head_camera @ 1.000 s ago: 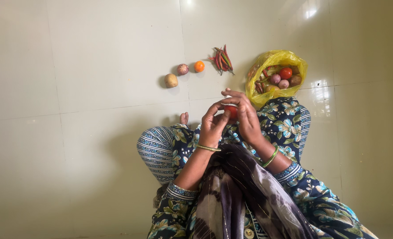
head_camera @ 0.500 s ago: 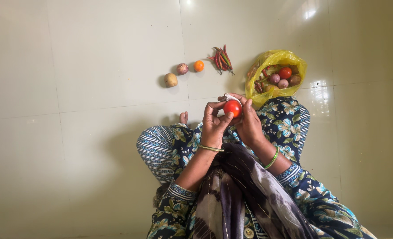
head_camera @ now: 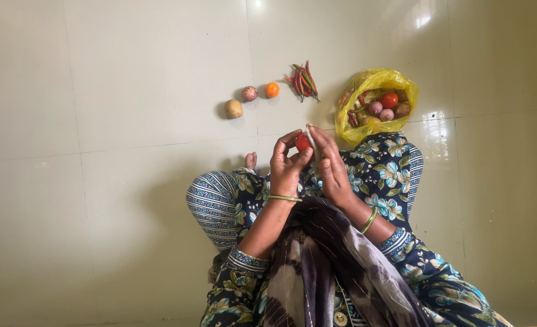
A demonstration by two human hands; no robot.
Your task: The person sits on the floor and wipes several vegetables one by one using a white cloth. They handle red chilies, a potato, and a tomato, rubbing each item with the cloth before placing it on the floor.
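Note:
I sit cross-legged on a pale tiled floor with both hands raised over my knees. A small red tomato [head_camera: 303, 142] is held between them. My left hand [head_camera: 286, 169] pinches it from the left with thumb and fingers. My right hand [head_camera: 332, 169] presses against its right side with fingers stretched upward, hiding much of the tomato. A thin pale sliver shows at the right fingertips; I cannot tell what it is.
On the floor ahead lie a potato [head_camera: 233, 109], a purplish onion [head_camera: 249, 93], a small orange fruit [head_camera: 272, 89] and a bunch of red and green chillies [head_camera: 303, 80]. A yellow plastic bag [head_camera: 377, 77] of mixed vegetables sits by my right knee.
The tomato showed plainly between the fingers half a second ago; now it sits slightly further left and is more covered by both hands. The things on the floor have not moved.

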